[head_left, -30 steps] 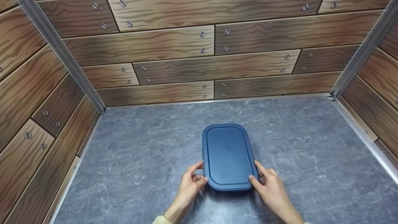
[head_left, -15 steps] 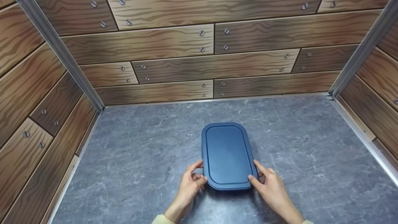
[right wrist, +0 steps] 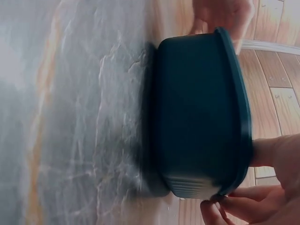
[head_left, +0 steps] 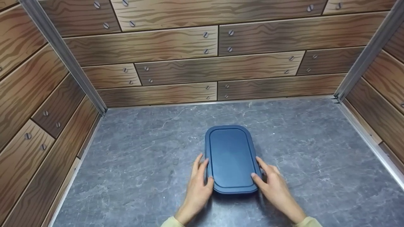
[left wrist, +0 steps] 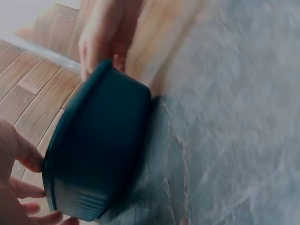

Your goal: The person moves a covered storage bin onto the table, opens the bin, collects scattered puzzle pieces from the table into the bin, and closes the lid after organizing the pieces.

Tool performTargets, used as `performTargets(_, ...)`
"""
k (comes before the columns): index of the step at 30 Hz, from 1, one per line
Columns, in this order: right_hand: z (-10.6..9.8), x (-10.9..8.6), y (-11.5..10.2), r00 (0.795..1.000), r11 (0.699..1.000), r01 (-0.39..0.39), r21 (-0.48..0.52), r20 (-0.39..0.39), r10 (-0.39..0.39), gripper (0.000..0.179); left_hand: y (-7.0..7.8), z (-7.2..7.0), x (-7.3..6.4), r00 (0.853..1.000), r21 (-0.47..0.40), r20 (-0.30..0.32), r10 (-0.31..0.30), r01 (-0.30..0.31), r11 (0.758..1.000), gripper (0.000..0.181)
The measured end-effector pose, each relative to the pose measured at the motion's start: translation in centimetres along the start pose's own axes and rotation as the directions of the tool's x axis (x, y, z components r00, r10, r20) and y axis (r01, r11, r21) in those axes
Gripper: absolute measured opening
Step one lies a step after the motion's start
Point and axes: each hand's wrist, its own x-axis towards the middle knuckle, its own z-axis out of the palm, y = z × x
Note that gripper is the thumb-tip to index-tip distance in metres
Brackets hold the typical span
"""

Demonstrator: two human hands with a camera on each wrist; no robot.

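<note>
A dark blue rectangular storage box point(head_left: 233, 157) with its lid on stands lengthwise on the grey surface. My left hand point(head_left: 198, 189) holds its near left side, thumb at the corner of the lid rim and fingers spread along the edge. On the opposite side my right hand point(head_left: 275, 186) pinches the rim, with the thumb on top of the lid and the fingers against the side wall. In the left wrist view the box point(left wrist: 103, 140) shows its plain near end and a ribbed side wall. The right wrist view shows the same end of the box point(right wrist: 201, 108).
The grey marbled tabletop point(head_left: 142, 164) surrounds the box. Wood-patterned panels point(head_left: 176, 47) form a wall at the back and on both sides. Metal posts point(head_left: 66, 60) stand at the back corners, and a pale metal strip point(head_left: 375, 148) runs along the right edge.
My left fingers have straightened and slid forward along the box's side. My right hand has shifted slightly forward along the rim. The box has stayed in almost the same place, lid on.
</note>
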Motion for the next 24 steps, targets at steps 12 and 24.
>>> performTargets(12,1.6,3.1,0.4,0.980,0.972,0.195,-0.135,0.063,-0.188,0.073,0.1,1.3,2.1,0.984,0.334,0.093,0.153,-0.175,0.926,0.054)
performTargets(24,2.1,7.8,0.2,0.957,0.925,0.285,-0.250,0.135,-0.258,0.077,0.3,1.3,6.0,0.975,0.402,0.167,0.144,-0.201,0.893,0.060)
